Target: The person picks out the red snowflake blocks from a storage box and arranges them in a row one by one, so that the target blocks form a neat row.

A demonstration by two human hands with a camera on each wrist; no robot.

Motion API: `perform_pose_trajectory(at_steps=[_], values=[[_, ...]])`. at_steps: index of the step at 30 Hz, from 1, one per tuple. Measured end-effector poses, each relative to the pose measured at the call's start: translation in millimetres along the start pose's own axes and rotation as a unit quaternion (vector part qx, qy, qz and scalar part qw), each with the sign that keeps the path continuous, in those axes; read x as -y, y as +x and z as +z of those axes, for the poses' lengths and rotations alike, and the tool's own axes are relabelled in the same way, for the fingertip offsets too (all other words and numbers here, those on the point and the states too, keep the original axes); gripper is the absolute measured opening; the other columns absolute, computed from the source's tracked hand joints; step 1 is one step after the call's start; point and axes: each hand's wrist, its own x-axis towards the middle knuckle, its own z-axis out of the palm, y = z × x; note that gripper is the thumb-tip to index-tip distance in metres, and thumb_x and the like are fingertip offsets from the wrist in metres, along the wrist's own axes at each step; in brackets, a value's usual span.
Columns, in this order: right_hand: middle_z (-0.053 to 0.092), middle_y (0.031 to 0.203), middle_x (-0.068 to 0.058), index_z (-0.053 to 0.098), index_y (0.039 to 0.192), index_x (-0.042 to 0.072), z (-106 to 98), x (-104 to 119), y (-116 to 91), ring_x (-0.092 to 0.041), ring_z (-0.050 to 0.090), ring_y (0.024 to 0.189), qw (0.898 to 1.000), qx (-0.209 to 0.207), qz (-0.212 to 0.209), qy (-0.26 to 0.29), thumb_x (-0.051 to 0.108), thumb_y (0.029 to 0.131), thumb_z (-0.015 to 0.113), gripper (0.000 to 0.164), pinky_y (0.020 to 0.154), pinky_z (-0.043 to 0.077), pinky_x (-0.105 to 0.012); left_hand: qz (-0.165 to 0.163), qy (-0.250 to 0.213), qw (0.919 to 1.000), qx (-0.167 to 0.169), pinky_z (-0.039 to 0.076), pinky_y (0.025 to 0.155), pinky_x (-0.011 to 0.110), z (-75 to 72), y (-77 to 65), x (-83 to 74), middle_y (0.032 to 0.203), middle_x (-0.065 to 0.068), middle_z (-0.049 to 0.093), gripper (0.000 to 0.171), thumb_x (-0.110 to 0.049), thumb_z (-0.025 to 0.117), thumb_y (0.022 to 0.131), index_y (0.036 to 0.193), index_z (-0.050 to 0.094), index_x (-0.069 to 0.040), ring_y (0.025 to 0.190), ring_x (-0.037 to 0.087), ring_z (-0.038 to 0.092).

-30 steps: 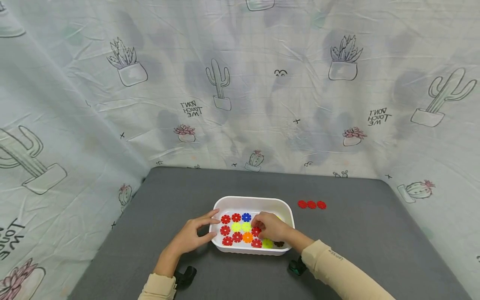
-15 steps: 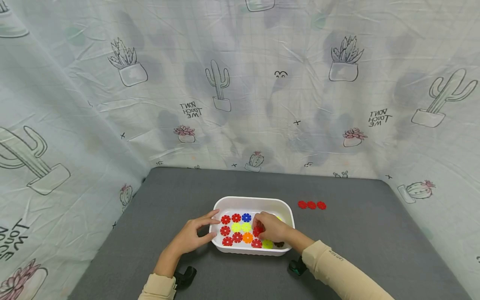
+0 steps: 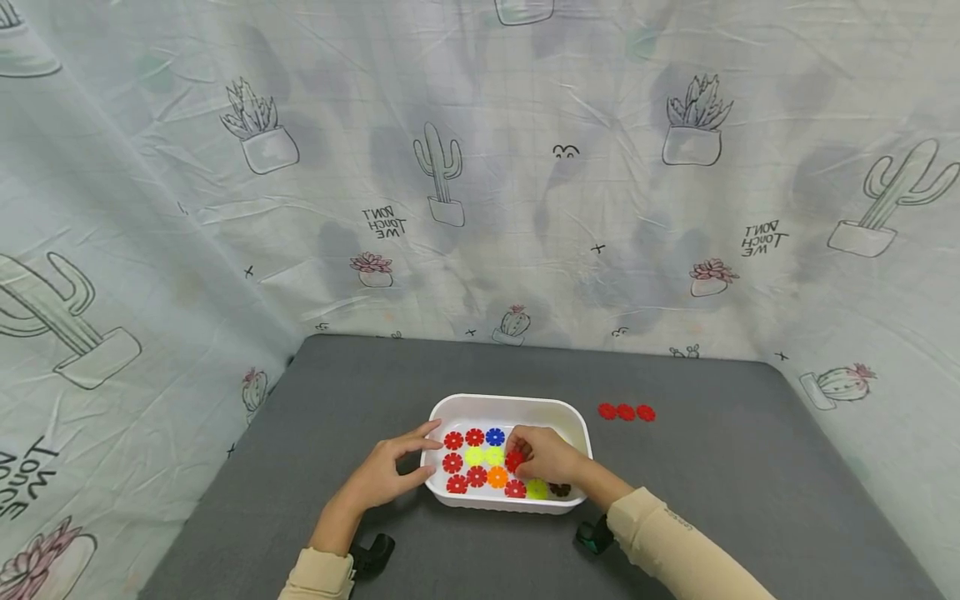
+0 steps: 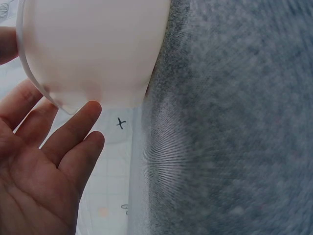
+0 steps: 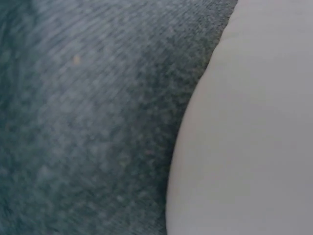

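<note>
- Head view: a pale curtain (image 3: 510,183), printed with cacti, potted plants and mirrored lettering, hangs behind and to both sides.
- A dark grey table (image 3: 750,467) stands in front of it.
- On the table sits a white tray (image 3: 510,410) with rounded corners and low walls; both wrist views show its smooth outer side close up.
- Two beige sleeves (image 3: 675,537) reach in from the near edge, with black wrist gear (image 3: 372,557) below each cuff.
- The left hand (image 3: 386,473) is spread at the tray's left end, fingertips at the rim; the left wrist view shows some fingers passing behind the wall and two in front.
- The right hand (image 3: 551,457) reaches over the tray's right half, thumb and fingers pinching a red disc (image 3: 513,461) with a notched edge.
- Left of that disc, inside the tray, lie two yellow discs (image 3: 483,456) side by side, with a blue disc (image 3: 495,437) behind them.
- Along the near wall are an orange disc (image 3: 497,477), a yellow-green disc (image 3: 537,489) and a dark brown disc (image 3: 560,489); other red discs (image 3: 452,462) lie mostly leftward.
- Three more red discs (image 3: 626,412) lie in a row on the table, right of the tray.
</note>
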Motion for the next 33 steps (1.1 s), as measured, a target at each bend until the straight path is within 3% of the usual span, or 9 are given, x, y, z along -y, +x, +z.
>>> perform_pose_trajectory(at_steps=[15, 23, 33], values=[[0.064, 0.092, 0.002, 0.065, 0.103, 0.009, -0.1, -2.4, -0.8, -0.013, 0.057, 0.085, 0.998, -0.047, -0.018, 0.046, 0.005, 0.081, 0.072, 0.024, 0.079, 0.052, -0.028, 0.004, -0.003, 1.0000, -0.001, 0.045, 0.100, 0.046, 2.9, -2.5, 1.2, 0.144, 0.008, 0.047, 0.035, -0.026, 0.068, 0.086, 0.117, 0.067, -0.010, 0.130, 0.028, 0.048], [0.066, 0.101, -0.003, 0.065, 0.111, 0.003, -1.8, 0.2, -1.4, -0.017, 0.059, 0.091, 0.994, -0.064, -0.017, 0.092, 0.003, 0.082, 0.070, 0.029, 0.086, 0.053, -0.034, -0.001, 0.000, 1.0000, -0.004, 0.043, 0.101, 0.049, 3.9, -3.8, 1.3, 0.144, 0.007, 0.048, 0.035, -0.025, 0.068, 0.086, 0.117, 0.067, -0.010, 0.130, 0.028, 0.048], [0.065, 0.110, -0.009, 0.063, 0.115, 0.000, -3.6, 4.5, -10.6, -0.021, 0.060, 0.096, 0.987, -0.069, -0.034, 0.144, 0.001, 0.083, 0.068, 0.033, 0.083, 0.054, -0.027, 0.000, -0.004, 1.0000, -0.002, 0.044, 0.101, 0.047, 5.6, -5.5, 3.5, 0.145, 0.006, 0.047, 0.035, -0.026, 0.068, 0.086, 0.117, 0.067, -0.010, 0.131, 0.028, 0.047]])
